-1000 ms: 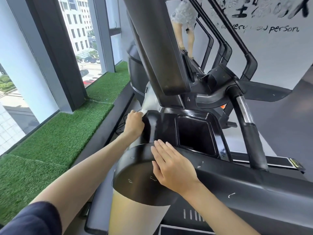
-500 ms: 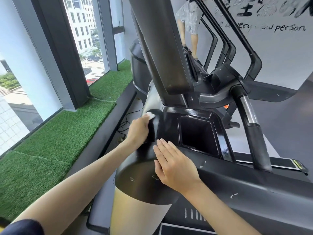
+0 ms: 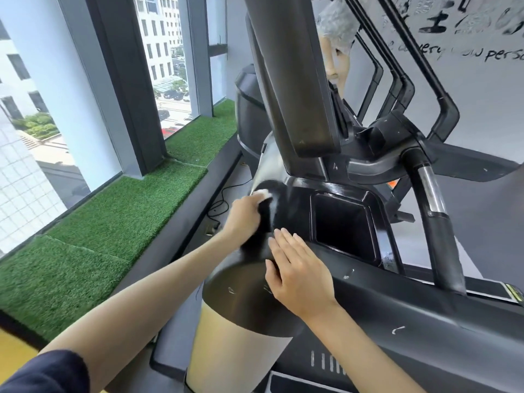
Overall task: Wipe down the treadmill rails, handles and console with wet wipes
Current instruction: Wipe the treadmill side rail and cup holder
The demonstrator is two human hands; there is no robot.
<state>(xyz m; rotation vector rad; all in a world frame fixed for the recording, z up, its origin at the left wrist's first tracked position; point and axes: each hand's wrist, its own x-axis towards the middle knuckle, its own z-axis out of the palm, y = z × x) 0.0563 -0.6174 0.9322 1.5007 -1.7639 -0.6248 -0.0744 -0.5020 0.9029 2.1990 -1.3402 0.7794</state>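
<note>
A black treadmill console (image 3: 326,199) with a square cup pocket (image 3: 343,225) fills the middle of the view. My left hand (image 3: 245,215) grips a white wet wipe (image 3: 265,193) against the console's left edge, beside the silver upright. My right hand (image 3: 297,270) lies flat with straight fingers on the glossy black top of the left side cover (image 3: 238,296). A black and chrome handle (image 3: 433,217) rises at the right of the console. The screen panel (image 3: 292,80) slopes up above.
Green artificial turf (image 3: 119,222) runs along the tall windows on the left. A cable (image 3: 224,205) lies on the floor below the console. Further black rails (image 3: 397,86) and another person's legs (image 3: 336,61) stand behind. The grey wall on the right carries black lettering.
My left hand has slid with the wipe a little up and right along the console's left edge. My right hand has stayed flat on the cover.
</note>
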